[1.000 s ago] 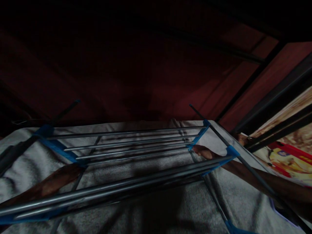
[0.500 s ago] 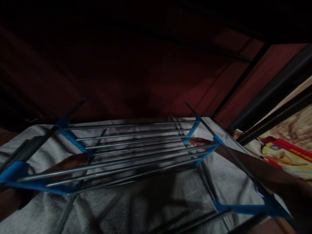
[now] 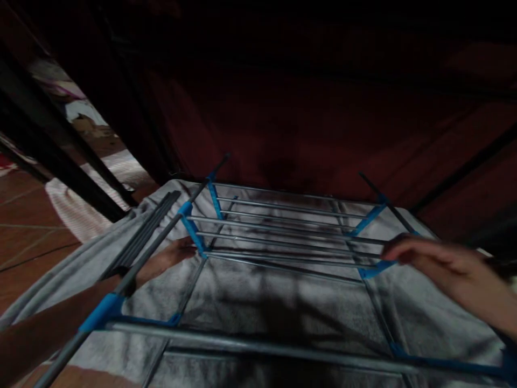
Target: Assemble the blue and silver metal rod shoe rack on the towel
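A rack of grey metal tubes (image 3: 283, 247) with blue plastic brackets stands over a grey towel-like cloth. My left hand (image 3: 169, 256), a dark band at its wrist, reaches beneath the left side pole. Its fingers close on the left middle blue bracket (image 3: 193, 230), partly out of sight. On the other side, my right hand (image 3: 452, 269) bends over the right middle blue bracket (image 3: 374, 270). Thumb and fingers come together there in a pinch, slightly blurred. A nearer crossbar (image 3: 262, 347) spans the front between lower blue brackets.
Several loose grey tubes (image 3: 141, 234) lie on the cloth (image 3: 238, 302) at left. A dark red panel (image 3: 283, 129) rises behind the rack. Dark frame bars (image 3: 68, 156) cross the left side, with tiled floor (image 3: 32, 231) and a pale checked cloth (image 3: 76, 199) beyond.
My view has swung left. My left hand has moved from the nearer left bracket to the middle one; my right hand has come from the far right bracket to the middle one.
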`<state>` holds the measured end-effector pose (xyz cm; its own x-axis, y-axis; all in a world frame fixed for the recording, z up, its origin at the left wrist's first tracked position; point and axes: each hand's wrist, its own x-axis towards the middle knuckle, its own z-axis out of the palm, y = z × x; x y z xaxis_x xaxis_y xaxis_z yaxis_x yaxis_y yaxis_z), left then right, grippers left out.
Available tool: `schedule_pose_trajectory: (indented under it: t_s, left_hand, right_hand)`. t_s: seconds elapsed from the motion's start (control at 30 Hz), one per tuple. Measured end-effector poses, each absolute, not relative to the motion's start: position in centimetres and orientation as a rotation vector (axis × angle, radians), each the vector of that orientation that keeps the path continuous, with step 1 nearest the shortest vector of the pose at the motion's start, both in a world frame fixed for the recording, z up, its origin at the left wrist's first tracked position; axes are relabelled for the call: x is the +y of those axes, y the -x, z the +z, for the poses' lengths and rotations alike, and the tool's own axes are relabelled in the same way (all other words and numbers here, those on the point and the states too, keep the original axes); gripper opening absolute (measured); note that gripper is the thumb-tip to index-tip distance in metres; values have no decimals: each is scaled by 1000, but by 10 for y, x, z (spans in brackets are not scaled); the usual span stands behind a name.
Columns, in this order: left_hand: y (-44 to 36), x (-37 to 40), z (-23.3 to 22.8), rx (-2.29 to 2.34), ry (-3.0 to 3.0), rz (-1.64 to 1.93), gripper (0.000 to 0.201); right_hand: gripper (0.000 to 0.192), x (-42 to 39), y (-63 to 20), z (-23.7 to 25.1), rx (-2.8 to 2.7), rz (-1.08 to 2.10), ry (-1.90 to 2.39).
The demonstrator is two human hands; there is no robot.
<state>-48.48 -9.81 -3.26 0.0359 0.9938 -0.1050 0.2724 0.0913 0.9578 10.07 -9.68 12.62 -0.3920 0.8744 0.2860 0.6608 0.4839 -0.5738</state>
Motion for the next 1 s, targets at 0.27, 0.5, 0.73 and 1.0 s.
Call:
schedule_pose_trajectory:
  t_s: [0.27, 0.5, 0.73, 1.0]
  left_hand:
    - [470, -80, -73, 1385, -1298, 956, 43]
    - [471, -80, -74, 1377, -1342, 865, 38]
    - [469, -81, -72, 1313, -1299, 898, 33]
    - [459, -78, -85, 1266, -1196, 992, 28]
  right_hand:
    - [60, -69, 78, -18, -2863, 773, 934]
    - [49, -29, 181, -61, -2880, 735, 1075]
    - [41, -24, 218, -63, -2873, 750, 791]
    - [22, -18, 287, -80, -2748, 790, 812]
